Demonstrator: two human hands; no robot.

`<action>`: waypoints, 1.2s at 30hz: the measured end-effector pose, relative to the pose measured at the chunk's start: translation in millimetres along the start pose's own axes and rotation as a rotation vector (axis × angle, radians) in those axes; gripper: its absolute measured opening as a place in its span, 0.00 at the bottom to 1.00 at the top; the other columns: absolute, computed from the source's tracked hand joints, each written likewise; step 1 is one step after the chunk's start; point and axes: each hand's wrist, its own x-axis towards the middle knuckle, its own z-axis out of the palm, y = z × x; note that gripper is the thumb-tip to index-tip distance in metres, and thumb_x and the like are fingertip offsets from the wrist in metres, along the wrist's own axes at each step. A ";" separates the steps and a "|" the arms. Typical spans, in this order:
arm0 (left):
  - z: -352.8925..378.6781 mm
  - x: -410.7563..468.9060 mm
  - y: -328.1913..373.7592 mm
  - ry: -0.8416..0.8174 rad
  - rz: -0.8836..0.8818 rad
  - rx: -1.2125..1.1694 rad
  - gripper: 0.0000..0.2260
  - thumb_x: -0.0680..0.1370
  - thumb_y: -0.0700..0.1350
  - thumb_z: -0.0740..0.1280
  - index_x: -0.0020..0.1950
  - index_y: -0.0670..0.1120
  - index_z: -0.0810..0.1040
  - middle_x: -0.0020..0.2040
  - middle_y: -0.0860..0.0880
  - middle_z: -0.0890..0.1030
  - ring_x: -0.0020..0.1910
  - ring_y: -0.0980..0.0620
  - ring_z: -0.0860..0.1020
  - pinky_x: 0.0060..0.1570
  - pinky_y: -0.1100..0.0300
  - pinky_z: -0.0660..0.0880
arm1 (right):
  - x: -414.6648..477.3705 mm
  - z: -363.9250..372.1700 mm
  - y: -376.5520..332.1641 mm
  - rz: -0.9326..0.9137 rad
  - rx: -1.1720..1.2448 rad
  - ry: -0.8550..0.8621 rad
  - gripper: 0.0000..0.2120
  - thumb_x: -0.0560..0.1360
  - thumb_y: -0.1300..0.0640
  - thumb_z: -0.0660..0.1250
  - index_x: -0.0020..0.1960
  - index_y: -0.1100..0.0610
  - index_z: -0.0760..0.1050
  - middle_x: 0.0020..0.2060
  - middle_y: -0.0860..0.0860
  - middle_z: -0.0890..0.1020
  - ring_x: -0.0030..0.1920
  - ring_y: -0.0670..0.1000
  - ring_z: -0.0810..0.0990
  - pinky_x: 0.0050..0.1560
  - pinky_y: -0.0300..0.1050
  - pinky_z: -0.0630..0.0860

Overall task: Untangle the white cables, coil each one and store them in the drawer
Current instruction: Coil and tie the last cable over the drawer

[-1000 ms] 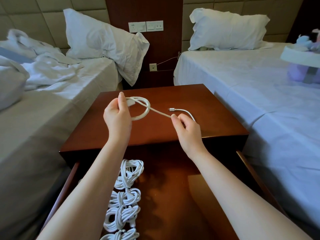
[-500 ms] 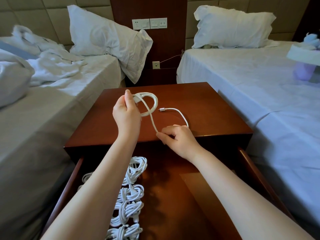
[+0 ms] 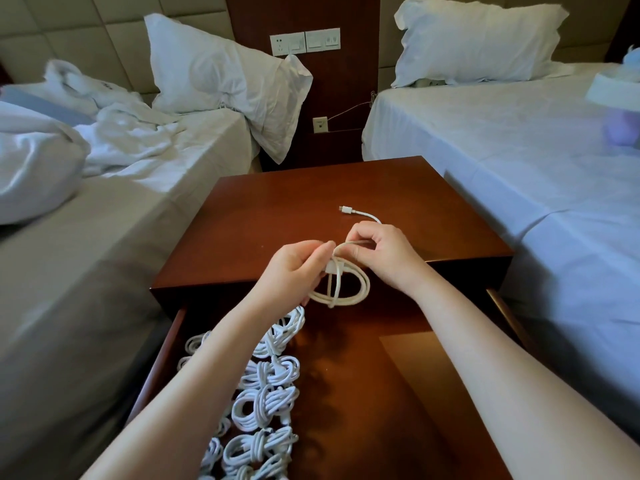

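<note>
Head view, middle of the frame: left hand and right hand both pinch the thin white looped cable above the open brown wooden drawer.

Looped white cable above open drawer

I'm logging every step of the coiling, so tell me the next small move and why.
Probably the right hand should wrap the loose tail around the coil. The left hand grips the coil, but the plug end lies out on the nightstand, so it is not ready for the drawer.
</note>
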 end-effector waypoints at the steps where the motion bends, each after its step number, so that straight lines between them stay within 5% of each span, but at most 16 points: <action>1: -2.2 -3.5 0.0 0.005 -0.009 0.008 0.17 0.82 0.48 0.58 0.37 0.43 0.74 0.24 0.56 0.67 0.21 0.58 0.64 0.23 0.67 0.63 | 0.5 -0.6 -3.0 -0.026 -0.012 0.008 0.09 0.74 0.50 0.71 0.38 0.53 0.77 0.34 0.45 0.78 0.38 0.42 0.76 0.42 0.40 0.74; 5: -5.7 -11.0 -0.7 0.027 -0.006 0.035 0.17 0.82 0.46 0.59 0.34 0.44 0.71 0.25 0.55 0.65 0.22 0.59 0.62 0.23 0.67 0.62 | 0.5 -5.5 -12.8 -0.098 -0.029 0.018 0.09 0.74 0.53 0.72 0.37 0.52 0.76 0.33 0.38 0.77 0.41 0.33 0.74 0.44 0.37 0.68; 9: -2.9 -9.2 -10.6 0.075 0.051 0.155 0.18 0.82 0.46 0.60 0.37 0.35 0.73 0.26 0.52 0.65 0.23 0.57 0.62 0.25 0.64 0.61 | -3.6 -7.4 -22.6 -0.141 -0.087 0.079 0.09 0.73 0.52 0.72 0.36 0.52 0.76 0.34 0.46 0.77 0.39 0.47 0.75 0.43 0.49 0.75; 18: -1.4 -0.7 -38.9 0.466 0.028 0.299 0.20 0.82 0.47 0.59 0.31 0.40 0.66 0.25 0.50 0.66 0.25 0.54 0.62 0.28 0.61 0.59 | -13.8 20.3 -47.0 -0.275 -0.270 0.162 0.14 0.78 0.51 0.65 0.37 0.58 0.78 0.31 0.45 0.74 0.32 0.45 0.72 0.39 0.43 0.66; 25: -31.4 -2.9 -45.6 0.722 -0.093 0.213 0.21 0.83 0.46 0.57 0.29 0.44 0.63 0.26 0.51 0.65 0.26 0.55 0.62 0.29 0.68 0.63 | -34.7 53.4 -57.3 -0.302 -0.359 -0.082 0.15 0.79 0.52 0.59 0.35 0.51 0.66 0.23 0.44 0.66 0.28 0.50 0.69 0.32 0.46 0.65; 31: -33.4 -4.0 -39.5 0.792 -0.087 0.077 0.22 0.83 0.46 0.56 0.29 0.45 0.61 0.25 0.51 0.64 0.27 0.53 0.63 0.30 0.59 0.65 | -36.4 68.5 -42.3 -0.239 -0.376 -0.156 0.13 0.81 0.54 0.61 0.38 0.52 0.68 0.24 0.44 0.68 0.29 0.52 0.70 0.32 0.44 0.59; 33: -32.4 -3.6 -39.4 0.785 -0.075 -0.042 0.22 0.83 0.49 0.57 0.29 0.45 0.64 0.26 0.50 0.67 0.28 0.49 0.66 0.31 0.48 0.68 | -35.2 68.2 -39.2 -0.194 -0.367 -0.169 0.10 0.81 0.53 0.61 0.42 0.54 0.75 0.28 0.47 0.74 0.32 0.53 0.72 0.35 0.45 0.63; 36: -29.9 -4.7 -34.4 0.742 -0.032 -0.185 0.22 0.82 0.51 0.57 0.35 0.38 0.73 0.30 0.42 0.74 0.28 0.47 0.68 0.29 0.52 0.67 | -33.6 63.2 -34.5 -0.111 -0.260 -0.198 0.10 0.81 0.51 0.60 0.49 0.53 0.79 0.34 0.51 0.80 0.35 0.53 0.76 0.38 0.48 0.71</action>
